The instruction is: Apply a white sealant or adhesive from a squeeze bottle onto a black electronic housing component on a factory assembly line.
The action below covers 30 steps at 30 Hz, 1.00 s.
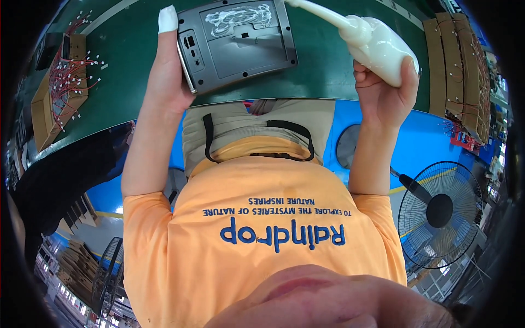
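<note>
My left hand (168, 79) grips the left side of a dark grey plastic device casing (246, 57), held above the green table. A white covering (168, 19) wraps one fingertip. The casing has port openings along its left side, dark corner holes and a thin metal rod at its left edge. Whitish wet-looking glue (240, 19) is smeared in loops on its upper panel. In my right hand (385, 93) is a white squeeze bottle (380, 46), closed between thumb and fingers. Its long nozzle points left, the tip near the casing's upper right corner.
The green table (328, 76) spans the front. Cardboard trays (456, 71) with red wires stand at right; an open cardboard box (52, 109) with red-and-white connector wires sits at left. A black fan (440, 210) is at my right side, another (109, 273) at lower left. A dark-clothed person (65, 169) is at left.
</note>
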Available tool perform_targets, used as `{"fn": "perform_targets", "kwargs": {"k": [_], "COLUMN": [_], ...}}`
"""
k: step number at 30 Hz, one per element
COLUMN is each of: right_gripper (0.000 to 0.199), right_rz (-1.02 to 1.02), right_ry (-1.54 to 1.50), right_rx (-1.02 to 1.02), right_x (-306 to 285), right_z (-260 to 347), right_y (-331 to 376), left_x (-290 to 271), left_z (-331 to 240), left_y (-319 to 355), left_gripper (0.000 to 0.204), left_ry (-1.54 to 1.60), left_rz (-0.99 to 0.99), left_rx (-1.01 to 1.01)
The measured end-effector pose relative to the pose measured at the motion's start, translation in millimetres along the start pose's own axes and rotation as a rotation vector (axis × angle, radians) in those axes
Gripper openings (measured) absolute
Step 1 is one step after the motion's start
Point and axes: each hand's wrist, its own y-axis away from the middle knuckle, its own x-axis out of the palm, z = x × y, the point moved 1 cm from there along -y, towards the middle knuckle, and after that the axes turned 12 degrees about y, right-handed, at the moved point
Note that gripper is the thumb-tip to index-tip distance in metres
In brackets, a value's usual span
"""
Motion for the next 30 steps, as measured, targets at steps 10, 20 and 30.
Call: {"fn": "perform_targets", "kwargs": {"k": [10, 20, 30], "right_gripper": [0.070, 0.077, 0.074], "right_rz": [0.008, 0.239, 0.301], "right_ry": [0.427, 0.705, 0.779], "right_rx": [-0.296, -0.834, -0.843], "right_x": [15.6, 30.8, 36.8], "right_z": [0.3, 0.8, 4.1], "right_y": [28.5, 37.1, 38.5], "left_x": [5.2, 2.9, 3.1], "left_z": [-2.3, 0.7, 1.2], "left_y": [-2.2, -1.4, -0.7], "left_gripper": [0.070, 0.070, 0.071], "left_ry": [-0.114, -0.099, -0.071], "left_rz": [-0.079, -0.025, -0.007], "left_rx": [0.054, 0.039, 0.037]}}
